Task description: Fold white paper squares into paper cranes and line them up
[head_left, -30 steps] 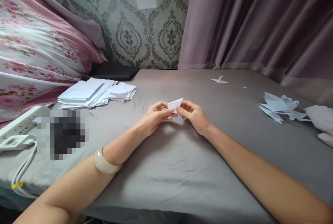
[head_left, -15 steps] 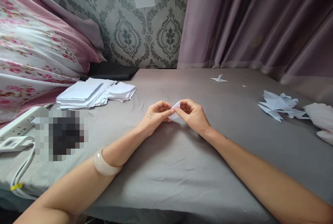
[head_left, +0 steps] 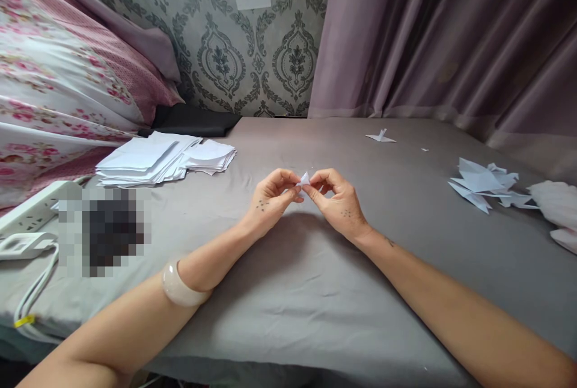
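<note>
Between my two hands is a small folded piece of white paper (head_left: 305, 179), its pointed tip facing up. My left hand (head_left: 273, 198) pinches its left side between thumb and fingers. From the other side my right hand (head_left: 336, 201) pinches it the same way. The fingertips nearly meet and hide most of the paper, so the exact fold cannot be made out. Both hands are low over the grey cloth (head_left: 288, 292), near the middle of the surface.
Stacks of white paper (head_left: 135, 153) lie at the left, before a black folded item (head_left: 193, 120). A power strip (head_left: 36, 210) with cables sits at the left edge. Folded paper cranes (head_left: 484, 180) are heaped at the right; one small folded paper figure (head_left: 381, 136) stands farther back.
The white paper shows less between my hands, now as a small upright point instead of a broader slanted piece. My fingers have shifted slightly on it; both hands stay in about the same place.
</note>
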Available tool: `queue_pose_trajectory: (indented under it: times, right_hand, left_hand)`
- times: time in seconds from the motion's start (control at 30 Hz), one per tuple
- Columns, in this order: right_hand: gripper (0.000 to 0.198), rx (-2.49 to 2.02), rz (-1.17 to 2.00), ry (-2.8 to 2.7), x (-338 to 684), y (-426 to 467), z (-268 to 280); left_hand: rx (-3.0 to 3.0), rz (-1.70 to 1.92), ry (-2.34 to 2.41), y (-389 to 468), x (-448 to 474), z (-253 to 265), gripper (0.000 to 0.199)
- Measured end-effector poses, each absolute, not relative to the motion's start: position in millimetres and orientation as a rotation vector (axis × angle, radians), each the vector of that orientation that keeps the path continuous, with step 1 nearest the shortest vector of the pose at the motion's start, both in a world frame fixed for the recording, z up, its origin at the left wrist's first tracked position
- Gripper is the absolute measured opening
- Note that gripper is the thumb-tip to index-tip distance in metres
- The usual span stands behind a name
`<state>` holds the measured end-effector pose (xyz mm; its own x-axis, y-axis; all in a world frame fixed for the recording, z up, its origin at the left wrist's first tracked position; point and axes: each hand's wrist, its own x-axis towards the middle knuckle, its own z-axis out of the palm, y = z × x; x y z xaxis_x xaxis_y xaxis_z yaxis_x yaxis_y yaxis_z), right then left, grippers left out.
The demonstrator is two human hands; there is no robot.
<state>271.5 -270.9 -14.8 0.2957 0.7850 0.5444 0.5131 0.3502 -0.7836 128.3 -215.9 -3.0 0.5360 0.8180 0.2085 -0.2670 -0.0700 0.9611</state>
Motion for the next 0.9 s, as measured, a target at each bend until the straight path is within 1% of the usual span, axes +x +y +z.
queue_pose_trajectory:
  times: [0.27,0.53,0.9]
  right_hand:
    - [0.013,-1.28,0.227,-1.401,270.1,-271.4,-14.5]
    - [0.009,-1.241,0.226,-1.435,269.9,-272.0,-13.1]
    - [0.012,-1.269,0.284,-1.384,270.6,-271.6,-13.4]
  left_hand:
    - [1.382,0.98,0.498,-214.8,128.0,-4.0,0.024]
    - [1.36,1.033,0.456,-211.8,129.0,-8.0,0.019]
    - [1.402,1.094,0.447,-215.3,128.3,-5.7,0.014]
